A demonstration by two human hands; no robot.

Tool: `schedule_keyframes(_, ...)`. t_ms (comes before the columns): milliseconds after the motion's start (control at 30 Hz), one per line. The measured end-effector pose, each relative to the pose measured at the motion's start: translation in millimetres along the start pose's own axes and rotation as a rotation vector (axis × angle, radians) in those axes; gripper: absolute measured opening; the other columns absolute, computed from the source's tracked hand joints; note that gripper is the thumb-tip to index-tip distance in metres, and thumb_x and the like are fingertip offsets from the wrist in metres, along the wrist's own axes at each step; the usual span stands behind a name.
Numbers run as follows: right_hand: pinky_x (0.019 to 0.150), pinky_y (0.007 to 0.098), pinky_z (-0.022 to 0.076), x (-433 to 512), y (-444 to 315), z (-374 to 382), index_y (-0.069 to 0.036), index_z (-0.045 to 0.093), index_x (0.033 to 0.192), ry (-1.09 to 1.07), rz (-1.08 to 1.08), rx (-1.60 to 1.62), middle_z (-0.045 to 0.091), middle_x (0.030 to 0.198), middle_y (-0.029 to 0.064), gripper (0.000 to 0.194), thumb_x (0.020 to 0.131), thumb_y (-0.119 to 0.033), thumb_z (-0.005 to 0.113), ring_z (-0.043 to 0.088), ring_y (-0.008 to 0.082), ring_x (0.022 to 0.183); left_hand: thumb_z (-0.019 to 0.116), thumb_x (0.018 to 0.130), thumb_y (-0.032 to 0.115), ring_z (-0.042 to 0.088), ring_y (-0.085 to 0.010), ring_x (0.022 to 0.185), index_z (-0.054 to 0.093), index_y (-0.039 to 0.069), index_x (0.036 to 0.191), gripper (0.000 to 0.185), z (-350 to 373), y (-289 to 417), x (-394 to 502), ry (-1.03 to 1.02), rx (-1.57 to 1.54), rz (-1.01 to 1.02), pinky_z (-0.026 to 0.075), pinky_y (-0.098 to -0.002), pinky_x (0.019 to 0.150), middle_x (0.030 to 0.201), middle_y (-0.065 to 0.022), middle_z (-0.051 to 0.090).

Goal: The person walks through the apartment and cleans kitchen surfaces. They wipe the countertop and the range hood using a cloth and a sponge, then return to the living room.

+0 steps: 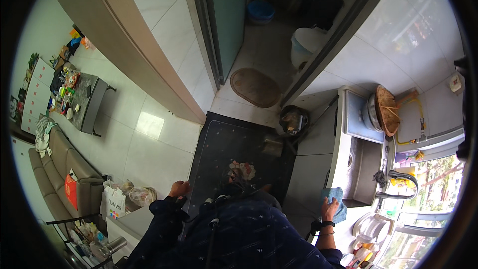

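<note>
My right hand (329,209) lies on a blue-grey cloth (339,215) at the front edge of the kitchen counter, beside the steel sink (360,172). Whether its fingers grip the cloth or only press on it cannot be told. The curved chrome faucet (405,179) stands behind the sink, with a dark scouring pad (379,176) near it. On the left, my left hand (180,188) hangs over the edge of the dark floor mat (216,149), its fingers curled and nothing visible in them.
A woven basket (387,110) leans by a metal basin (370,112) beyond the sink. A lined trash bin (294,121) stands near the bathroom doorway. Dishes (371,228) sit right of my right hand. White cabinet (130,218) and bags (113,200) are at left; a sofa (63,157) stands farther off.
</note>
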State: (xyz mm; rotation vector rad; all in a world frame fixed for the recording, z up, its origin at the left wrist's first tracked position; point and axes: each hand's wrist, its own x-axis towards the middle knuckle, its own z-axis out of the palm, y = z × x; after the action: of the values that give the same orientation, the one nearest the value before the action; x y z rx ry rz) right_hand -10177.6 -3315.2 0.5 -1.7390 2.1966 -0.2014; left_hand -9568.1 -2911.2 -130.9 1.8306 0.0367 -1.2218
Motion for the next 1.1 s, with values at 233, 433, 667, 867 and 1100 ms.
schedule_keyframes(233, 0.078, 0.0456, 0.0488, 9, -58, 8, 0.000, 0.063, 0.088, -0.058, -0.092, 0.134, 0.063, 0.090, 0.0160, 0.023, 0.091, -0.023, 0.065, 0.060, 0.0341, 0.088, 0.059, 0.099, 0.027, 0.060, -0.0195, 0.054, 0.060, 0.000, 0.075, 0.037, -48, -10, 29, 0.027, 0.016, -0.236, 0.045, -0.0355, 0.047, 0.069, -0.0095, 0.064)
schedule_keyframes(433, 0.075, 0.0362, 0.0478, 46, -132, 4, 0.004, 0.062, 0.098, 0.088, -0.218, 0.270, 0.061, 0.087, 0.0123, 0.025, 0.099, -0.021, 0.059, 0.056, 0.0226, 0.079, 0.048, 0.101, 0.040, 0.068, -0.0215, 0.063, 0.067, -0.001, 0.082, 0.049, -10, 56, 41, -0.002, 0.483, -0.082, 0.054, -0.0359, 0.061, 0.068, -0.0112, 0.068)
schedule_keyframes(667, 0.088, 0.0334, 0.0500, 123, -246, 9, 0.005, 0.059, 0.118, 0.074, -0.255, 0.563, 0.063, 0.107, 0.0150, 0.031, 0.099, -0.019, 0.062, 0.061, 0.0219, 0.097, 0.057, 0.098, 0.035, 0.070, -0.0215, 0.072, 0.069, -0.007, 0.092, 0.043, 55, 170, 47, 0.074, 0.295, -0.042, 0.055, -0.0343, 0.066, 0.082, -0.0134, 0.072)
schedule_keyframes(867, 0.079, 0.0343, 0.0521, 177, -350, 15, 0.001, 0.063, 0.112, -0.027, -0.438, 0.529, 0.064, 0.098, 0.0142, 0.023, 0.096, -0.015, 0.065, 0.064, 0.0239, 0.087, 0.059, 0.097, 0.035, 0.071, -0.0215, 0.075, 0.069, -0.006, 0.094, 0.043, 65, 226, 68, 0.107, 0.431, 0.093, 0.055, -0.0345, 0.067, 0.083, -0.0138, 0.073)
schedule_keyframes(1100, 0.077, 0.0374, 0.0525, 214, -437, 26, -0.002, 0.064, 0.108, -0.026, -0.608, 0.452, 0.063, 0.097, 0.0164, 0.019, 0.094, -0.014, 0.065, 0.065, 0.0309, 0.087, 0.060, 0.094, 0.036, 0.072, -0.0241, 0.075, 0.070, -0.006, 0.094, 0.044, 65, 246, 114, 0.102, 0.497, 0.009, 0.056, -0.0367, 0.069, 0.080, -0.0165, 0.073)
